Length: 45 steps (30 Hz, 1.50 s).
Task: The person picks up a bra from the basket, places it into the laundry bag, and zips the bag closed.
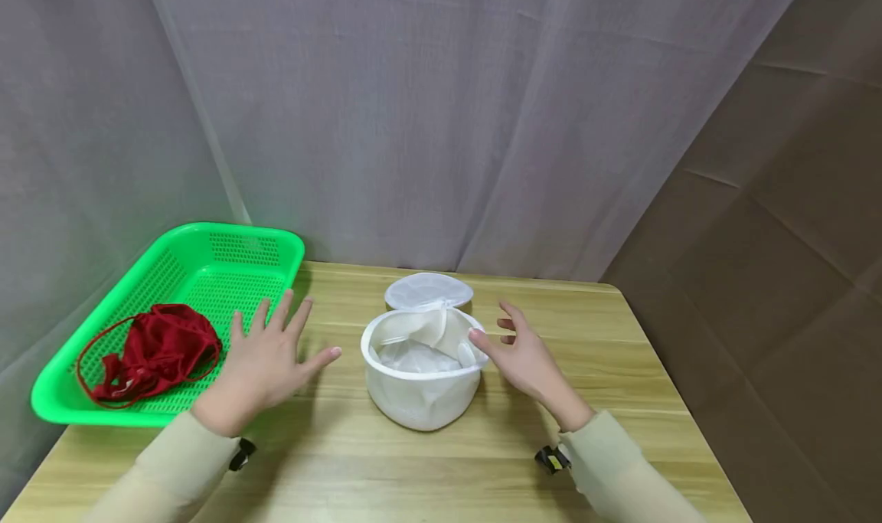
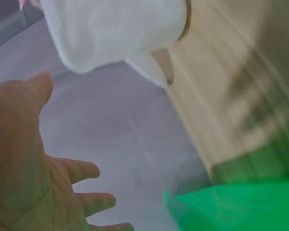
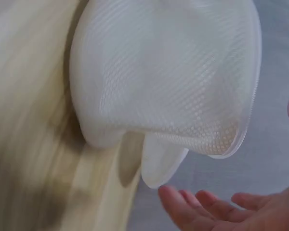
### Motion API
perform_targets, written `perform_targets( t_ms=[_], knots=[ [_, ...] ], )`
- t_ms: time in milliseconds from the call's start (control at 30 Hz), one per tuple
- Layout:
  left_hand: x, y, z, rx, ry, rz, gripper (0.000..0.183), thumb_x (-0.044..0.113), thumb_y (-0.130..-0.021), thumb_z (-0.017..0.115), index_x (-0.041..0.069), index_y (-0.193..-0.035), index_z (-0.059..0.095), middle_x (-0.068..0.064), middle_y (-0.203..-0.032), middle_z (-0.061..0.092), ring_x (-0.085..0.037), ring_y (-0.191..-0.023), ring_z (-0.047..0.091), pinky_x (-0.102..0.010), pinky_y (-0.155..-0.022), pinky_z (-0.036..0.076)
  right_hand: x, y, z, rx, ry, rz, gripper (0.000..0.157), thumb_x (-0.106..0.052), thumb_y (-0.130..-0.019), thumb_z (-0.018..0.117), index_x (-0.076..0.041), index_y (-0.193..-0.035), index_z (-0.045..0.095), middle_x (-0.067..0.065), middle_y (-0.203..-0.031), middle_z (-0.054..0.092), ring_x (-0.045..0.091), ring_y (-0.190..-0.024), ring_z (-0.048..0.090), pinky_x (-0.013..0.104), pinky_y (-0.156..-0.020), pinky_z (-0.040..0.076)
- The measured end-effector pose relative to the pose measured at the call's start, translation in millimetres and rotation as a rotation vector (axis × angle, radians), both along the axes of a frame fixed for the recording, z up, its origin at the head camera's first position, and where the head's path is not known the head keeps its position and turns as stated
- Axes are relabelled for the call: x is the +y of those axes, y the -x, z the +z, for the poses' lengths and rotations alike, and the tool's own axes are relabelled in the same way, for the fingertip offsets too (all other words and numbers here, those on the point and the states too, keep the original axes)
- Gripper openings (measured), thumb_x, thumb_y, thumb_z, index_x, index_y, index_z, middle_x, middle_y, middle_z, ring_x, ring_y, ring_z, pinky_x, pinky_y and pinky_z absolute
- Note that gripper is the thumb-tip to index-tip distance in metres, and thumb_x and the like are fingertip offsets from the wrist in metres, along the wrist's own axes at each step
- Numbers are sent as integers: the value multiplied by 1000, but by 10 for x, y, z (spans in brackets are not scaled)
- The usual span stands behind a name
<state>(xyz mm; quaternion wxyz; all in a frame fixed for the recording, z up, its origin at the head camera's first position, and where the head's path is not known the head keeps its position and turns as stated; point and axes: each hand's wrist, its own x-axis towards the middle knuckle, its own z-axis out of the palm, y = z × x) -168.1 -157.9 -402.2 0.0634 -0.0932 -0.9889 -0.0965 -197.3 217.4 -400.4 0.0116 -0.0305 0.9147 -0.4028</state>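
Observation:
A round white mesh laundry bag [image 1: 423, 399] stands upright on the table, its zippered lid [image 1: 429, 290] flipped back behind it. White fabric [image 1: 422, 357] shows inside the opening. To the left of the bag, my left hand [image 1: 265, 358] hovers with fingers spread, palm facing down, holding nothing. My right hand [image 1: 527, 358] is at the bag's right side, fingers loosely bent, thumb tip overlapping the rim in the head view. In the right wrist view the mesh wall [image 3: 168, 77] stands apart from the right fingers [image 3: 202, 209].
A green plastic basket [image 1: 51, 389] stands at the table's left, with a crumpled red cloth item [image 1: 165, 351] with a thin cord in it. The wooden table [image 1: 606, 331] ends at a grey curtain [image 1: 413, 125] behind and a brown cloth [image 1: 779, 278] at right.

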Motion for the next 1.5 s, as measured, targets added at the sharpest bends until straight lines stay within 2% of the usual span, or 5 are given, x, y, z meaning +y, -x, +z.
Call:
perform_targets(
  t_ms=[333,600,867,1200,1500],
  knots=[
    [-381,96,144,-4,15,35,102,83,-82,33,7,-151,29,-28,-152,24,-58,-131,20,-78,-97,6,-15,46,-31,-238,469,-89,90,-58,-83,68,-3,-145,33,25,-123,47,36,-104,59,39,-77,56],
    [-719,206,203,-55,17,77,107,83,-82,35,0,-149,30,-33,-146,29,-61,-126,23,-78,-92,17,-19,29,-160,-277,501,-135,72,-48,-84,72,1,-129,43,21,-114,49,30,-92,58,42,-77,55],
    [-1139,292,198,-308,-20,126,107,74,-84,48,-12,-144,25,-45,-139,23,-70,-115,26,-75,-82,32,-79,-33,-235,-290,519,-150,47,-29,-89,71,2,-116,48,15,-99,53,25,-80,58,45,-78,55],
    [-1416,363,87,-502,-54,46,109,60,-81,67,-26,-133,24,-46,-128,39,-60,-111,43,-62,-83,43,-106,-109,-320,-280,558,-148,29,-18,-92,65,6,-106,56,15,-95,58,20,-78,61,39,-76,56],
    [-1521,461,19,-541,-44,7,109,59,-78,71,-28,-128,27,-46,-120,43,-58,-108,45,-59,-79,46,-93,-133,-359,-239,596,-142,22,-9,-94,61,11,-103,59,16,-94,61,19,-79,63,33,-76,56]
  ],
)
